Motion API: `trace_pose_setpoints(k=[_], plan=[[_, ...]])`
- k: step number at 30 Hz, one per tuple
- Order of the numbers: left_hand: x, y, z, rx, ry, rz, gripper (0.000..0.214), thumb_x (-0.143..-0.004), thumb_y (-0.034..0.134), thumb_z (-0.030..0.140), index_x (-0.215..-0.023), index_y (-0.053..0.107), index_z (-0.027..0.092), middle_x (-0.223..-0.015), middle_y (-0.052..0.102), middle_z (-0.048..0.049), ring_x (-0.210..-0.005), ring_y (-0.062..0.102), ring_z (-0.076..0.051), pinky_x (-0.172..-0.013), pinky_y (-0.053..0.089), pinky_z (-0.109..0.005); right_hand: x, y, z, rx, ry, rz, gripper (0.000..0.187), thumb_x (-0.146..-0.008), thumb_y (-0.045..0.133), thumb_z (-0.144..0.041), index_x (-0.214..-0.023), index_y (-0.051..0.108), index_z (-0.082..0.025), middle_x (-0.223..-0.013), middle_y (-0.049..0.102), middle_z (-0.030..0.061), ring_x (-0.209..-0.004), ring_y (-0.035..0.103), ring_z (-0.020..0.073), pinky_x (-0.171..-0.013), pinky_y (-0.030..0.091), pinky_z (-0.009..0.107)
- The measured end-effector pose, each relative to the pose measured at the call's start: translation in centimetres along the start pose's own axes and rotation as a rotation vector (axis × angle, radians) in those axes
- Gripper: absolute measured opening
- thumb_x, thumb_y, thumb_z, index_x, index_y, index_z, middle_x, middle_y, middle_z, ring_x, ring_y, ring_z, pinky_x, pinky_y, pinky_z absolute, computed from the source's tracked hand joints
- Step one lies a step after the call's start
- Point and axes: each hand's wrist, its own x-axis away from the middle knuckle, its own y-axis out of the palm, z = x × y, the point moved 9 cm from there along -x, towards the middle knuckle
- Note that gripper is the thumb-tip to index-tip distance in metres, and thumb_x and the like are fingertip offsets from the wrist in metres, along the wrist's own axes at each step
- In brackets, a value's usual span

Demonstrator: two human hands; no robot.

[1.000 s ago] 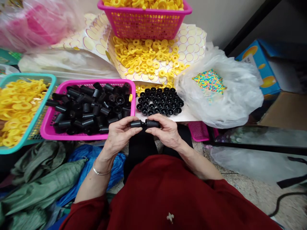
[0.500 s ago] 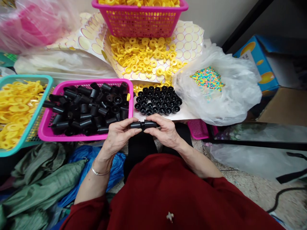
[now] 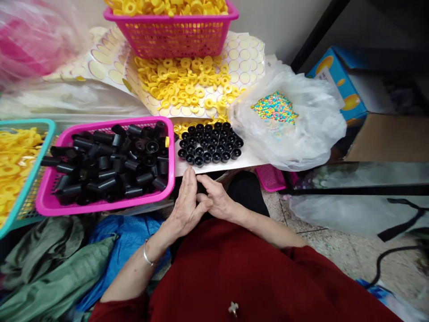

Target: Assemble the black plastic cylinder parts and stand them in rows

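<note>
My left hand (image 3: 187, 205) is in front of the table edge, its fingers straight and pressed together and its thumb reaching across to the right. Against its palm side comes my right hand (image 3: 216, 195), with fingers bent. The two hands meet, and whatever lies between them is hidden. Just beyond my fingertips stand several black plastic cups (image 3: 211, 147) in close rows, open ends up. To the left, a pink basket (image 3: 171, 174) holds a loose heap of black plastic tubes (image 3: 107, 174).
Yellow plastic rings (image 3: 187, 85) lie heaped behind the cups, below another pink basket (image 3: 174, 19). A clear bag of coloured beads (image 3: 276, 109) sits at right, near a blue box (image 3: 335, 85). A teal basket (image 3: 50, 138) of yellow pieces stands far left.
Two black plastic pieces, held end to end in my fingertips before, are out of sight now. My hands have drawn together and turned palm to palm. The view has shifted slightly right.
</note>
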Motion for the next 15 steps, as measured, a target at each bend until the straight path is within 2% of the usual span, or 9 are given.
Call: trace_pose_setpoints(k=[2,3,5,6,8,10,13,15], plan=[[0.1,-0.3,0.9,-0.058,0.088,0.089,0.088,-0.089,0.045,0.063,-0.157,0.009,0.02,-0.162,0.015,-0.0205,-0.149,0.019,-0.033,-0.117,0.028,-0.053,0.4,-2.0,1.5,0.012,0.102,0.141,0.024,-0.084,0.061,-0.024,-0.108,0.062,-0.021,-0.104,0.059,0.0056,-0.097,0.061,0.019,-0.086,0.054,0.033],[0.2,-0.7,1.3,-0.066,0.129,0.148,0.083,-0.089,0.05,0.059,-0.156,0.018,0.02,-0.16,0.023,-0.0207,-0.147,0.027,-0.033,-0.115,0.033,-0.052,0.8,-3.6,2.5,0.044,0.156,0.248,0.024,-0.082,0.064,-0.027,-0.106,0.063,-0.021,-0.104,0.059,0.0053,-0.098,0.06,0.0191,-0.085,0.053,0.033],[0.4,-0.9,1.6,-0.025,0.194,0.211,0.06,-0.09,0.058,0.046,-0.142,0.045,0.02,-0.143,0.05,-0.0181,-0.131,0.051,-0.028,-0.106,0.045,-0.044,2.0,-7.6,4.8,0.147,0.248,0.495,0.026,-0.079,0.068,-0.031,-0.103,0.064,-0.022,-0.102,0.058,0.0048,-0.097,0.059,0.0197,-0.083,0.053,0.034],[0.5,-0.5,1.5,0.017,0.206,0.188,0.043,-0.09,0.06,0.039,-0.129,0.057,0.019,-0.128,0.062,-0.015,-0.118,0.061,-0.025,-0.099,0.051,-0.038,2.8,-9.6,5.9,0.199,0.279,0.604,0.027,-0.078,0.067,-0.032,-0.103,0.064,-0.021,-0.101,0.059,0.0051,-0.096,0.059,0.0203,-0.084,0.052,0.035],[0.6,1.9,0.4,0.107,0.17,0.039,0.019,-0.091,0.058,0.029,-0.102,0.067,0.018,-0.1,0.07,-0.0091,-0.093,0.068,-0.018,-0.083,0.055,-0.029,4.0,-12.9,8.2,0.268,0.325,0.745,0.026,-0.077,0.065,-0.033,-0.099,0.063,-0.02,-0.097,0.06,0.0056,-0.093,0.059,0.0215,-0.084,0.052,0.038],[1.2,5.3,-1.3,0.158,0.07,-0.164,0.017,-0.09,0.056,0.027,-0.087,0.068,0.016,-0.088,0.068,-0.0072,-0.08,0.066,-0.015,-0.074,0.053,-0.026,4.8,-15.0,10.1,0.321,0.352,0.787,0.026,-0.075,0.063,-0.032,-0.098,0.063,-0.019,-0.096,0.063,0.0063,-0.092,0.06,0.0228,-0.086,0.051,0.04],[2.5,10.1,-3.8,0.142,-0.1,-0.449,0.019,-0.087,0.055,0.027,-0.078,0.067,0.016,-0.086,0.066,-0.0065,-0.078,0.062,-0.015,-0.074,0.048,-0.027,4.7,-16.0,11.6,0.419,0.393,0.74,0.033,-0.076,0.059,-0.031,-0.107,0.062,-0.018,-0.101,0.067,0.0095,-0.095,0.063,0.0255,-0.09,0.05,0.043],[3.2,12.3,-4.8,0.109,-0.176,-0.586,0.019,-0.086,0.054,0.028,-0.077,0.066,0.016,-0.086,0.065,-0.006,-0.08,0.06,-0.016,-0.076,0.046,-0.027,3.9,-15.8,11.9,0.486,0.421,0.679,0.04,-0.078,0.057,-0.03,-0.115,0.06,-0.017,-0.104,0.069,0.012,-0.097,0.064,0.0276,-0.09,0.05,0.043]])
